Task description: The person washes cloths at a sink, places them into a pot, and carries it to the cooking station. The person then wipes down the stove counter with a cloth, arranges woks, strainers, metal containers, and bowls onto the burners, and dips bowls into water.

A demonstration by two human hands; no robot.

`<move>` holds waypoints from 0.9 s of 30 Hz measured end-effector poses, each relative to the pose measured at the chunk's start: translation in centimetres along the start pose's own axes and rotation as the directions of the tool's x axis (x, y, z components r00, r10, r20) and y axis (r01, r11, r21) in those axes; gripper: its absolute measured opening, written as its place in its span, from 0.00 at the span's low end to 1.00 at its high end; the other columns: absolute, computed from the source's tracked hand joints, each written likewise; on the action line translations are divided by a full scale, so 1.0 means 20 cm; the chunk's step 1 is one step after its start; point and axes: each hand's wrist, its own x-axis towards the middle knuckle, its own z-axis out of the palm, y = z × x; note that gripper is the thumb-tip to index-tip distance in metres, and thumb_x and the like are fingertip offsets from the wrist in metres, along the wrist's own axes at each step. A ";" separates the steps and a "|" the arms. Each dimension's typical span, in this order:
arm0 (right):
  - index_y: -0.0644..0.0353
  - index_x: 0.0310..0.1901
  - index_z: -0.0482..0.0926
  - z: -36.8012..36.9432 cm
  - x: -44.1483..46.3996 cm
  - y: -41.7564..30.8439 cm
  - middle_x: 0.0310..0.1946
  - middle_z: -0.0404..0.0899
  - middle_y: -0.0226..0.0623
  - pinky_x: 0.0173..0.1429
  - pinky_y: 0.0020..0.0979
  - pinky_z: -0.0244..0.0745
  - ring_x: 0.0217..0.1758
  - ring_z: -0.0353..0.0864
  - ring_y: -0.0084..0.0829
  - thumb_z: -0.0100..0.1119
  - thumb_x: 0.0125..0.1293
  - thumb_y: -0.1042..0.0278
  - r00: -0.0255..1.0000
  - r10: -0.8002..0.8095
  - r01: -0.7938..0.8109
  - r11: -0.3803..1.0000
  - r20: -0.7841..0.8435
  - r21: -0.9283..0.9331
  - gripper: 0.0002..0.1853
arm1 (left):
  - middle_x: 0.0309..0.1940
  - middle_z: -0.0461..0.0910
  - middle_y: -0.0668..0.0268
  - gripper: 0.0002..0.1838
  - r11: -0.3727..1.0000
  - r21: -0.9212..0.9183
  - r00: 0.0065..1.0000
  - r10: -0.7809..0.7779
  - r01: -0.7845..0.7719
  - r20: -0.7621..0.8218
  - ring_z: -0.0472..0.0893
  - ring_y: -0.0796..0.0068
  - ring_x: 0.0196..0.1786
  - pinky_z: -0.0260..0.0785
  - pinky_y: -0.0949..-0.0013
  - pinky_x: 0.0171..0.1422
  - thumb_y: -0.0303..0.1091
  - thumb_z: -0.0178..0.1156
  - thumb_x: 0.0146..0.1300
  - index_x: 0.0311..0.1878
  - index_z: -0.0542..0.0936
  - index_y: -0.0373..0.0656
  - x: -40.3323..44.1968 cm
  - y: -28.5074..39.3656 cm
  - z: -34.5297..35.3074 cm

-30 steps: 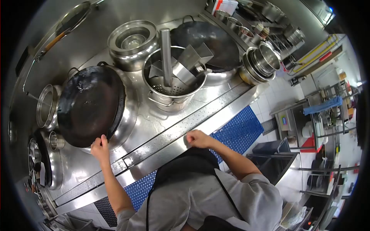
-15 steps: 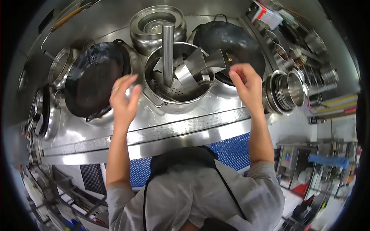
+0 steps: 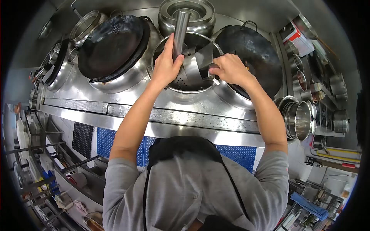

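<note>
A large steel pot (image 3: 194,91) holds several bent sheet-metal parts and a perforated steel piece (image 3: 182,80). A thick steel tube (image 3: 182,29) rises out of it, tilted slightly. My left hand (image 3: 166,67) grips this tube low down, index finger along its left side and thumb on the right. At the pot's right rim, my right hand (image 3: 230,68) is closed on the edge of a bent sheet-metal piece (image 3: 205,59). Just below those fingers shows a small white tip (image 3: 216,81). The grip's inside is hidden.
Dark woks stand on both sides, a left wok (image 3: 110,48) and a right wok (image 3: 256,54). Behind the pot is a round steel vessel (image 3: 187,23). Stacked steel bowls (image 3: 298,120) sit at the right. A perforated drain strip (image 3: 185,115) runs along the counter's front.
Both hands have come from apart in the air to the pot. My left hand has taken hold of the tube, my right hand of a sheet-metal piece. The camera view has shifted.
</note>
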 end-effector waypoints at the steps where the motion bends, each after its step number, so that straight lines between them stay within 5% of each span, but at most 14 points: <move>1: 0.66 0.24 0.77 -0.02 0.00 0.00 0.20 0.76 0.50 0.37 0.49 0.69 0.31 0.78 0.54 0.68 0.58 0.61 1.000 -0.006 0.006 1.000 0.012 -0.006 0.16 | 0.65 0.71 0.43 0.42 1.000 0.013 1.000 0.008 -0.008 -0.001 0.74 0.44 0.64 0.66 0.54 0.67 0.33 0.61 0.62 0.77 0.52 0.43 0.00 0.00 0.00; 8: 0.65 0.20 0.74 -0.37 -0.09 -0.11 0.15 0.71 0.48 0.29 0.46 0.63 0.23 0.72 0.54 0.70 0.55 0.61 0.982 -0.124 0.110 0.989 -0.141 -0.098 0.19 | 0.55 0.77 0.51 0.40 1.000 -0.005 0.995 0.018 -0.019 -0.095 0.79 0.58 0.56 0.72 0.59 0.61 0.28 0.63 0.61 0.76 0.59 0.44 -0.09 -0.08 -0.04; 11: 0.65 0.25 0.79 -0.56 -0.21 -0.12 0.13 0.71 0.40 0.26 0.39 0.62 0.18 0.70 0.43 0.69 0.59 0.57 0.957 -0.146 0.110 0.982 -0.250 -0.152 0.18 | 0.52 0.78 0.55 0.37 0.986 -0.140 0.978 0.060 -0.089 -0.197 0.79 0.66 0.53 0.72 0.65 0.60 0.25 0.64 0.60 0.73 0.64 0.42 -0.13 -0.15 -0.06; 13: 0.67 0.29 0.81 -0.69 -0.31 -0.23 0.17 0.77 0.35 0.27 0.30 0.61 0.21 0.70 0.22 0.69 0.61 0.62 0.958 0.103 -0.047 0.977 -0.266 0.208 0.15 | 0.51 0.78 0.56 0.35 0.988 -0.126 0.975 0.061 -0.089 -0.213 0.78 0.67 0.52 0.72 0.66 0.59 0.24 0.64 0.59 0.72 0.67 0.42 -0.16 -0.13 -0.10; 15: 0.66 0.29 0.81 -0.79 -0.44 -0.12 0.21 0.75 0.19 0.31 0.24 0.59 0.26 0.65 0.15 0.69 0.63 0.64 0.910 0.300 -0.167 0.898 -0.286 0.408 0.13 | 0.52 0.78 0.57 0.33 0.982 -0.159 0.967 0.055 -0.097 -0.249 0.78 0.67 0.52 0.72 0.67 0.59 0.23 0.63 0.60 0.70 0.69 0.41 -0.21 -0.11 -0.13; 16: 0.66 0.34 0.83 -0.83 -0.49 -0.10 0.25 0.77 0.20 0.34 0.22 0.59 0.28 0.66 0.14 0.68 0.64 0.65 0.879 0.332 -0.141 0.867 -0.343 0.478 0.11 | 0.52 0.78 0.57 0.31 0.974 -0.202 0.960 0.046 -0.105 -0.275 0.78 0.69 0.52 0.73 0.67 0.58 0.23 0.62 0.60 0.69 0.70 0.40 -0.23 -0.11 -0.14; 19: 0.70 0.49 0.83 -0.92 -0.62 -0.04 0.43 0.84 0.38 0.55 0.26 0.70 0.46 0.81 0.26 0.65 0.65 0.69 0.795 0.409 0.015 0.725 -0.448 0.689 0.15 | 0.52 0.78 0.58 0.30 0.949 -0.307 0.953 -0.021 -0.077 -0.303 0.78 0.70 0.52 0.73 0.67 0.58 0.23 0.62 0.61 0.68 0.70 0.39 -0.32 -0.09 -0.20; 25: 0.73 0.49 0.81 -0.90 -0.41 -0.22 0.44 0.83 0.42 0.57 0.30 0.73 0.50 0.81 0.30 0.62 0.66 0.69 0.724 0.467 0.180 0.583 -0.508 0.792 0.15 | 0.46 0.79 0.63 0.18 0.756 -0.649 0.905 -0.330 0.083 -0.269 0.79 0.76 0.47 0.74 0.71 0.51 0.25 0.56 0.67 0.61 0.75 0.36 -0.49 -0.19 -0.36; 27: 0.68 0.46 0.82 -0.81 -0.04 -0.46 0.38 0.83 0.37 0.50 0.27 0.74 0.41 0.80 0.25 0.64 0.65 0.65 0.794 0.437 0.151 0.531 -0.422 0.834 0.14 | 0.44 0.80 0.63 0.16 0.611 -0.770 0.859 -0.480 0.182 -0.178 0.79 0.77 0.46 0.74 0.71 0.51 0.27 0.55 0.69 0.58 0.76 0.35 -0.53 -0.22 -0.44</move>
